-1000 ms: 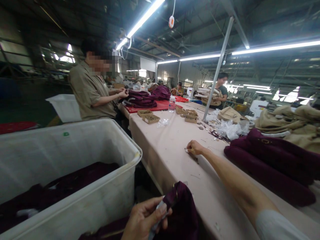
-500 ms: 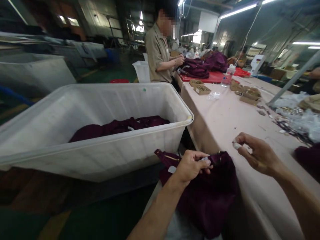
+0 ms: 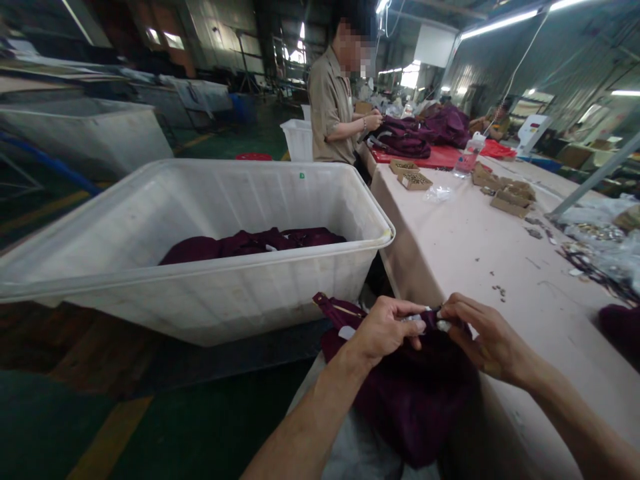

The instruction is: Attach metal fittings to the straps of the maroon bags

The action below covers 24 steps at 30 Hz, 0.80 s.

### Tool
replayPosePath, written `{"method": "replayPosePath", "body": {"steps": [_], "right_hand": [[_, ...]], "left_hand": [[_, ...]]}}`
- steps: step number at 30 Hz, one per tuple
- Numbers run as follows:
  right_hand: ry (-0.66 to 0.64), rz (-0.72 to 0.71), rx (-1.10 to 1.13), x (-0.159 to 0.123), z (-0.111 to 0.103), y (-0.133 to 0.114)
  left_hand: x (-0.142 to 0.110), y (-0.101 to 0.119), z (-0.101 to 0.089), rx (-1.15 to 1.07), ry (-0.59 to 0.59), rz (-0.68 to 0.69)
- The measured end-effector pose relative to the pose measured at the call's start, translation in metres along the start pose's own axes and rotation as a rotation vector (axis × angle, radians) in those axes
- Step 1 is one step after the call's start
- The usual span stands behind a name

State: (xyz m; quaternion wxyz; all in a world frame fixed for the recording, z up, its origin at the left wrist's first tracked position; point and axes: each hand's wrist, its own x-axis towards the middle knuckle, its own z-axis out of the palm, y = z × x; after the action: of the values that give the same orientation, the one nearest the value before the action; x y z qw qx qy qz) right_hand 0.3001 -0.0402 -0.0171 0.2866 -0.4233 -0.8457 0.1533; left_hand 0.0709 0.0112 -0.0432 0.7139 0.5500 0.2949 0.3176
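Observation:
A dark purple fabric bag (image 3: 415, 407) with a gold zipper (image 3: 345, 308) and a white tag (image 3: 347, 332) lies over my lap, against the table's edge. My left hand (image 3: 387, 333) is closed on its upper edge, thumb on top. Just to the right, my right hand (image 3: 480, 337) pinches the same edge, its fingertips close to the left ones. White wrapping covers some fingertips on both hands. Whether a small part sits between the right fingers is hidden. Several tiny metal pieces (image 3: 499, 291) lie on the table beyond my right hand.
A large white bin (image 3: 240, 273) holding purple bags (image 3: 250, 244) stands at left. On the pink-covered table (image 3: 450, 243) are cardboard boxes of small metal parts (image 3: 414, 180), a bottle (image 3: 469, 157) and plastic bags (image 3: 607, 243). A co-worker (image 3: 333, 100) handles purple bags at the far end.
My right hand has come left from above the table to the bag's upper edge, beside my left hand. The left keeps its grip. The view has turned slightly left.

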Motion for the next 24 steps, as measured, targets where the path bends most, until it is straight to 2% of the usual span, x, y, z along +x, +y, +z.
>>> {"method": "replayPosePath", "body": {"steps": [5,12,19,24], "right_hand": [[0.023,0.027,0.069,-0.001,-0.001,0.001],[0.049,0.130,0.171,-0.001,0.001,0.006],[0.067,0.273,0.283,0.001,-0.005,0.002],[0.102,0.331,0.316,-0.003,0.004,0.010]], "left_hand": [[0.000,-0.004,0.001,0.004,-0.023,0.010],[0.003,-0.010,-0.003,0.021,-0.111,0.136],[0.003,-0.010,-0.005,0.072,-0.089,0.119],[0.004,-0.012,-0.002,0.065,-0.069,0.081]]}}
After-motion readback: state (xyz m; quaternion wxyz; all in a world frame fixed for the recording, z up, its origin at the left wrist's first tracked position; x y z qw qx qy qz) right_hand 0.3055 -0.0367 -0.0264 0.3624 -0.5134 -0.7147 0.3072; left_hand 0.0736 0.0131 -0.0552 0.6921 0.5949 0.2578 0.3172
